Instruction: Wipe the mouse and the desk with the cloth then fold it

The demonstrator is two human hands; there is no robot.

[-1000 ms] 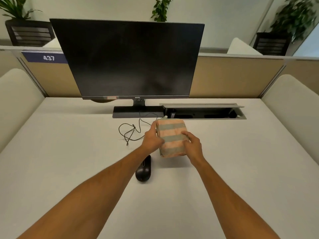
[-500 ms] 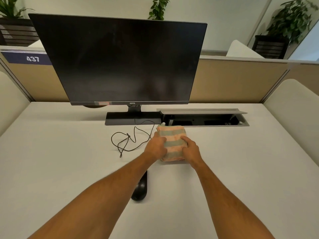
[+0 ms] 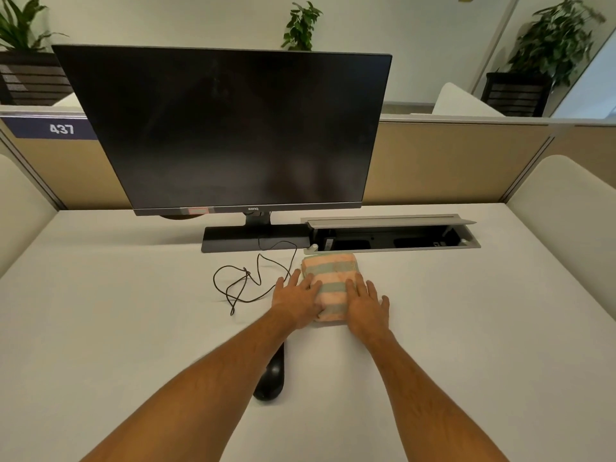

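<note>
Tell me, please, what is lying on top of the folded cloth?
Both hands, left and right, lie flat on the cloth. Its near part is covered by them.

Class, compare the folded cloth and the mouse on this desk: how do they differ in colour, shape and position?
The cloth is striped peach and grey-green; the mouse is plain black. The cloth is a soft folded rectangle; the mouse is a smooth rounded shell. The cloth lies farther away, under the left hand and right hand; the mouse lies nearer, untouched, partly hidden by the left forearm. Both rest on the desk.

both hands, left hand [image 3: 297,301] and right hand [image 3: 366,303], now flattened on the cloth [image 3: 330,276]; earlier they gripped it
</note>
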